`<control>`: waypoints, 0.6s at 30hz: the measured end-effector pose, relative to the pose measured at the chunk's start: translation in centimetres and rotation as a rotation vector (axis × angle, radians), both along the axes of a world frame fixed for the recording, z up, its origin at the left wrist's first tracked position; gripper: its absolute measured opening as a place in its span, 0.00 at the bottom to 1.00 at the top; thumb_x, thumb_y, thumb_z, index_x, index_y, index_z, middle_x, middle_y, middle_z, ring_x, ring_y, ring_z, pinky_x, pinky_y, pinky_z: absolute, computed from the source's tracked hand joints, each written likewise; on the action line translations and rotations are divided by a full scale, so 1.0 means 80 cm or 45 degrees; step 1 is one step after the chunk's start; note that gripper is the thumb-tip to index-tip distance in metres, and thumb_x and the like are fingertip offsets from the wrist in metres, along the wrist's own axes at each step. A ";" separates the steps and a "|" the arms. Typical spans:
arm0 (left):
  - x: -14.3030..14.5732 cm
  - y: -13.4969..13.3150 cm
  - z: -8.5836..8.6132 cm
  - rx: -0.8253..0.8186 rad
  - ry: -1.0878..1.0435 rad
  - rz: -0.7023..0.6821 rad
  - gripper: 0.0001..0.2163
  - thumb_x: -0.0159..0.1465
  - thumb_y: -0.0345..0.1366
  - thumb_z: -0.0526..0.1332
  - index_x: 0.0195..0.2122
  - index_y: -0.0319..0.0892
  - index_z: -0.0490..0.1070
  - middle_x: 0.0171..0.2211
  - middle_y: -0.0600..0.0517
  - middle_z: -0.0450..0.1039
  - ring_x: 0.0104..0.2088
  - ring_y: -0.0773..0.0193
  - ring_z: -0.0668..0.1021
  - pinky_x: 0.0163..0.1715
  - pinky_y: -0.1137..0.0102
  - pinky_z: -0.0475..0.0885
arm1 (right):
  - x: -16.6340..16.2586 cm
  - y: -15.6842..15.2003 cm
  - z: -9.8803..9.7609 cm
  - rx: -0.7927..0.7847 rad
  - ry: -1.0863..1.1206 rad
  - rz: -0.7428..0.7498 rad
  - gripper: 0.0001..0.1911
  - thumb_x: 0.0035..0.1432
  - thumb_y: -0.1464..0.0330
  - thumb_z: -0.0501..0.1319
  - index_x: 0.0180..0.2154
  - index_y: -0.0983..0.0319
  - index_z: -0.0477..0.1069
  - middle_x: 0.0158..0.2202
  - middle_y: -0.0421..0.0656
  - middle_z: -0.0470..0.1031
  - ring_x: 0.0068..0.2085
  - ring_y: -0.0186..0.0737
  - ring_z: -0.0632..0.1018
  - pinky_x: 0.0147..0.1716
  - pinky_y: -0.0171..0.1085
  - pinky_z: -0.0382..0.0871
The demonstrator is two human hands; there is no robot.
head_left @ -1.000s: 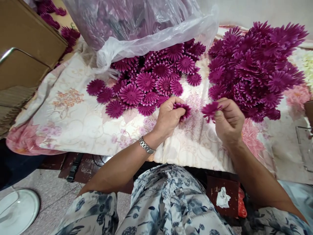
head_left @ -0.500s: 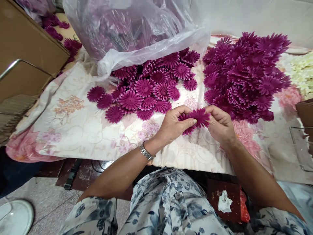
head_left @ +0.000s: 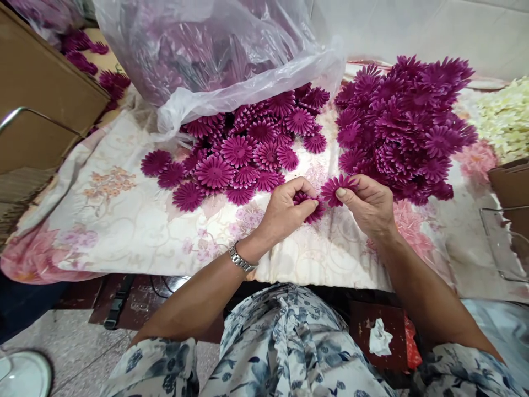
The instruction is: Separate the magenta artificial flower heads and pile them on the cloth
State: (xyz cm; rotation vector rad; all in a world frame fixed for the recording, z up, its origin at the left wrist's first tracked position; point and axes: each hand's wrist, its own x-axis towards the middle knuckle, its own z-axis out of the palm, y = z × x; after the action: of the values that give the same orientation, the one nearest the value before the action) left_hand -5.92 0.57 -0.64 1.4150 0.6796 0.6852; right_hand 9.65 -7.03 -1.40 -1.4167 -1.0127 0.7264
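Purple artificial flower heads lie in two groups on a floral tablecloth [head_left: 136,242]. My left hand [head_left: 290,209], with a metal watch band at the wrist, pinches one purple flower head [head_left: 313,214] between thumb and fingers. Close by on the right, my right hand [head_left: 370,204] grips another purple flower head [head_left: 335,190], its thumb on the petals. A small gap separates the two held flowers. Loose flower heads [head_left: 215,172] spread ahead of my left hand, and a tall heap of flower heads [head_left: 407,129] stands behind my right.
A translucent plastic bag [head_left: 223,60] of purple flowers stands at the back. Cardboard boxes flank the cloth, one at left [head_left: 49,71] and one at right [head_left: 510,190]. Pale yellow flowers [head_left: 506,118] lie at far right. Crumpled white tissue [head_left: 380,337] sits below the table edge.
The two flower heads, overlapping before, are now apart. My right hand has drawn one flower away from the left hand's flower. The whole view has shifted slightly.
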 end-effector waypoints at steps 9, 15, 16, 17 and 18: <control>0.001 -0.007 0.003 0.076 -0.003 -0.100 0.05 0.55 0.36 0.63 0.27 0.40 0.68 0.17 0.60 0.59 0.18 0.75 0.62 0.19 0.76 0.57 | 0.002 -0.005 0.005 0.034 -0.442 0.051 0.16 0.53 0.59 0.64 0.22 0.62 0.66 0.19 0.34 0.66 0.21 0.27 0.65 0.21 0.30 0.58; 0.006 -0.012 0.002 0.192 0.072 -0.075 0.05 0.57 0.32 0.60 0.24 0.40 0.72 0.19 0.57 0.69 0.20 0.74 0.69 0.22 0.77 0.62 | -0.005 -0.003 0.004 0.052 -0.255 0.248 0.18 0.52 0.55 0.65 0.23 0.62 0.68 0.20 0.35 0.67 0.22 0.27 0.66 0.21 0.30 0.60; 0.005 -0.011 0.002 0.175 0.061 -0.065 0.05 0.56 0.31 0.60 0.24 0.40 0.73 0.19 0.56 0.69 0.21 0.73 0.69 0.23 0.76 0.63 | -0.006 -0.003 0.004 0.063 -0.207 0.270 0.19 0.52 0.54 0.64 0.23 0.62 0.67 0.20 0.36 0.66 0.21 0.27 0.66 0.20 0.30 0.60; 0.004 -0.009 0.002 0.160 0.054 -0.047 0.04 0.55 0.30 0.60 0.24 0.40 0.73 0.19 0.56 0.70 0.21 0.73 0.70 0.23 0.76 0.63 | -0.005 -0.002 0.005 0.071 -0.157 0.268 0.20 0.53 0.53 0.63 0.23 0.62 0.66 0.20 0.35 0.66 0.21 0.27 0.65 0.20 0.30 0.59; 0.003 -0.007 0.002 0.148 0.051 -0.020 0.04 0.54 0.29 0.61 0.23 0.40 0.73 0.19 0.56 0.70 0.21 0.73 0.69 0.22 0.76 0.63 | -0.003 -0.002 0.005 0.081 -0.103 0.239 0.20 0.53 0.53 0.63 0.22 0.62 0.65 0.19 0.35 0.65 0.21 0.27 0.65 0.19 0.30 0.59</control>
State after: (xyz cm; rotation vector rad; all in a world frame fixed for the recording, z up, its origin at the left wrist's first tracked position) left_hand -5.68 0.01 -0.45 1.5434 0.6681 0.6947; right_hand 9.42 -7.22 -1.00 -1.3162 -1.2341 0.7705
